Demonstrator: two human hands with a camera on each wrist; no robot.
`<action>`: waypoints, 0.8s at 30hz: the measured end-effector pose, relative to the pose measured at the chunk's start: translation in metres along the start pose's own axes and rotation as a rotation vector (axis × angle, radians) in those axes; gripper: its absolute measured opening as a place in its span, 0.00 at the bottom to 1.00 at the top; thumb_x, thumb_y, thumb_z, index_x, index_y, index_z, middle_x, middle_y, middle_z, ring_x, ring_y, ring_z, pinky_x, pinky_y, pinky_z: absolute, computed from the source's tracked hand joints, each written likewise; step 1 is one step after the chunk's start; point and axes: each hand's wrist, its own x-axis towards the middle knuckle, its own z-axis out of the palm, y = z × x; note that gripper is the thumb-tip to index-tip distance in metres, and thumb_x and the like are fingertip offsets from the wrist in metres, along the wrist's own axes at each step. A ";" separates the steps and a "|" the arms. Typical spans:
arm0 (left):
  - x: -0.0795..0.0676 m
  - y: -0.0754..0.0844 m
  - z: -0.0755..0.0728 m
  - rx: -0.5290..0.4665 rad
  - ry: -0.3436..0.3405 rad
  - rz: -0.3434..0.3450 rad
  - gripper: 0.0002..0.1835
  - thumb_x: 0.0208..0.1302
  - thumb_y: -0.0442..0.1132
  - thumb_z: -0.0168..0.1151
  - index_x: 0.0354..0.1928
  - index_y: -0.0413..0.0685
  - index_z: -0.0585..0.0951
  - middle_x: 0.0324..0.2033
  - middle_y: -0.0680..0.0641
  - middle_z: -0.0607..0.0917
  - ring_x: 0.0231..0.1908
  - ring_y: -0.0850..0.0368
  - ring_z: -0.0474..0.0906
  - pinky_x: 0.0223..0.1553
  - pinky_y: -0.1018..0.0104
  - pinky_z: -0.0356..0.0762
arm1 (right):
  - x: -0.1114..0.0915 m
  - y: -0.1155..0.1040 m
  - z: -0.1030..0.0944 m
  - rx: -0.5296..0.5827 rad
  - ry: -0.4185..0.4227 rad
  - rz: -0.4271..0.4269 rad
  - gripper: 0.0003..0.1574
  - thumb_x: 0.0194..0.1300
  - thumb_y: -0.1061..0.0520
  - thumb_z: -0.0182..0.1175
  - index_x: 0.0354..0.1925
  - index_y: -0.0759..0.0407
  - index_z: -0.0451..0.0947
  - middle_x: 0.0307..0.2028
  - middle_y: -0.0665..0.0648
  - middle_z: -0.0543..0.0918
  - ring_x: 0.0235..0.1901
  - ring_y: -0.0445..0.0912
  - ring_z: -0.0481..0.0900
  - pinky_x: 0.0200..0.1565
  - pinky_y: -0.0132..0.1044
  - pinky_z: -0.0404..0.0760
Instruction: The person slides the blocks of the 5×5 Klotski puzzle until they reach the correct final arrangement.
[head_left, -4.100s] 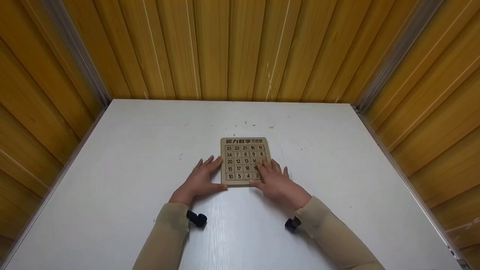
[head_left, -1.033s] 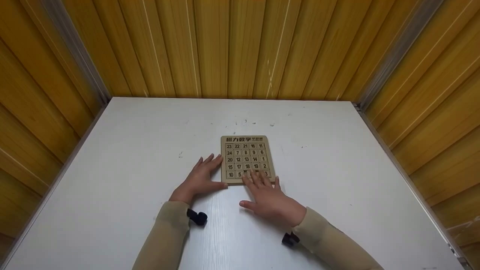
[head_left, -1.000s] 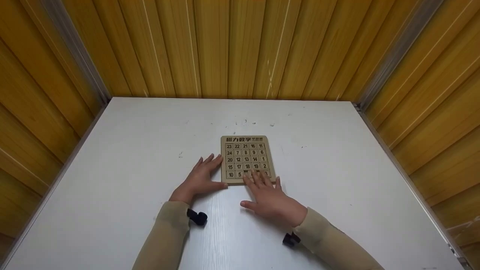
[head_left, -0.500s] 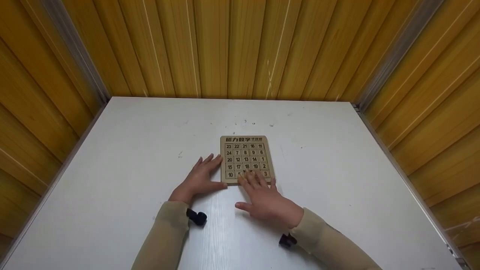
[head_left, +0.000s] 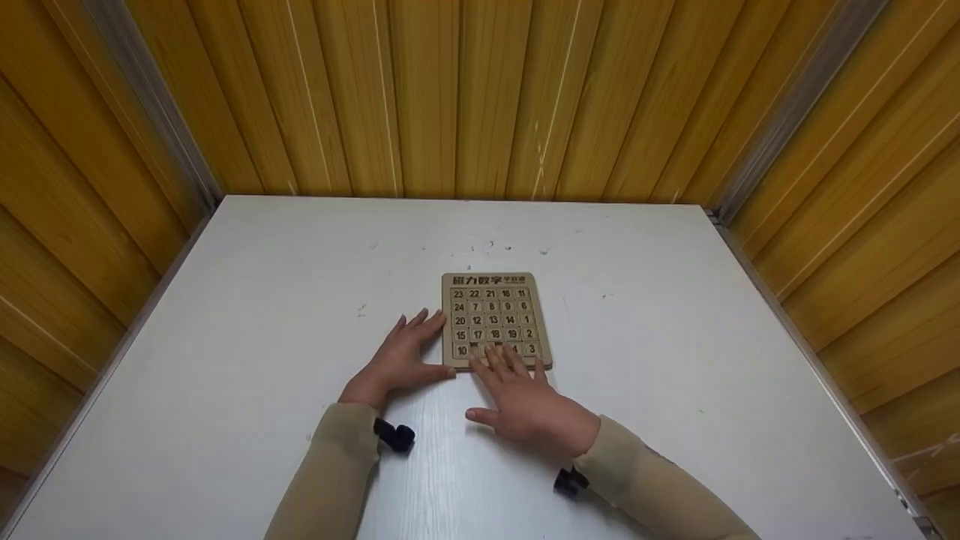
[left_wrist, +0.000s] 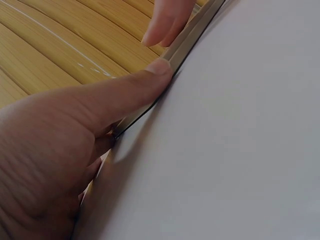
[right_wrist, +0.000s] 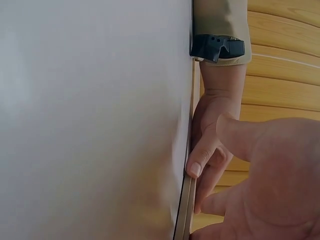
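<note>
A wooden number sliding puzzle [head_left: 491, 328] lies flat on the white table, its numbered tiles in a square grid below a printed heading. My left hand [head_left: 401, 360] braces its near left corner, the thumb along the near edge and straight fingers against the left side. In the left wrist view that thumb [left_wrist: 135, 90] presses on the board's edge. My right hand [head_left: 529, 401] reaches over the near edge with extended fingertips on the bottom row. They cover a tile between 10 [head_left: 462, 350] and 4, with dark gaps showing beside it. The right thumb [head_left: 480, 415] points left, off the board.
The white table [head_left: 300, 262] has small dark marks behind the puzzle. Yellow wood-look panels [head_left: 480, 97] stand at the back and both sides. Black cameras sit on the left cuff [head_left: 394, 436] and the right cuff [head_left: 571, 481].
My right hand has moved from the puzzle's right side to the near edge, then left along the bottom row. Tiles 3 and 4 sit one place further right. My left hand stays put.
</note>
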 end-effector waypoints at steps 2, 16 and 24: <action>0.000 0.000 0.000 0.001 0.001 -0.002 0.55 0.52 0.54 0.79 0.79 0.52 0.62 0.79 0.52 0.63 0.82 0.49 0.49 0.85 0.50 0.36 | -0.002 0.004 0.000 0.009 0.003 0.008 0.56 0.73 0.24 0.47 0.84 0.43 0.37 0.84 0.55 0.33 0.83 0.58 0.27 0.77 0.73 0.29; -0.001 0.001 -0.002 -0.007 0.000 -0.001 0.55 0.52 0.55 0.79 0.79 0.52 0.62 0.79 0.52 0.62 0.82 0.49 0.48 0.85 0.49 0.35 | 0.000 -0.006 -0.006 0.022 -0.006 -0.021 0.55 0.73 0.25 0.46 0.84 0.43 0.37 0.84 0.52 0.32 0.83 0.57 0.26 0.78 0.71 0.29; 0.000 0.000 0.000 0.011 0.004 0.013 0.53 0.55 0.59 0.76 0.79 0.51 0.62 0.79 0.51 0.63 0.82 0.48 0.48 0.85 0.48 0.35 | 0.013 -0.023 -0.004 -0.009 -0.019 -0.063 0.55 0.73 0.24 0.46 0.84 0.43 0.39 0.84 0.50 0.36 0.83 0.56 0.27 0.77 0.73 0.30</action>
